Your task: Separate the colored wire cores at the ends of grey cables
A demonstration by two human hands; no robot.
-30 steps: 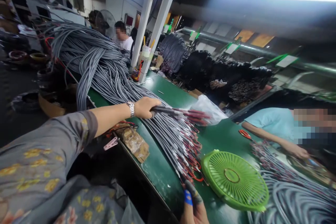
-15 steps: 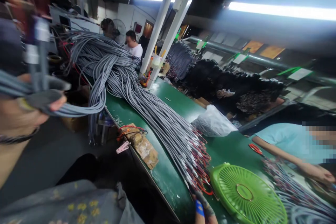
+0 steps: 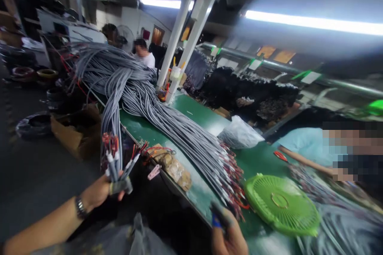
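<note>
My left hand [image 3: 103, 189] is closed around a small bunch of grey cables [image 3: 112, 169], whose white-sleeved ends with bare red and dark wires point upward. The fingers wear grey covers. Low in the view, my right hand [image 3: 229, 231] is held up beside the table edge, its covered fingers stretched out and slightly blurred, blue tape on one. I see nothing in it. Close to it lie the stripped red ends [image 3: 231, 179] of a large bundle of grey cables [image 3: 179, 127], which runs along the green table [image 3: 199, 199].
A green round fan [image 3: 281, 203] lies right of the bundle. A taped brown block [image 3: 176, 169] and a pink clip [image 3: 154, 172] sit at the table edge. A plastic bag [image 3: 241, 133] rests behind. A co-worker [image 3: 302, 141] handles cables at right. A cardboard box [image 3: 76, 131] stands on the floor.
My left hand has come down and right from the left edge, bringing the cable bunch in front of the table. My right hand stays low by the bundle's ends. The view has shifted slightly.
</note>
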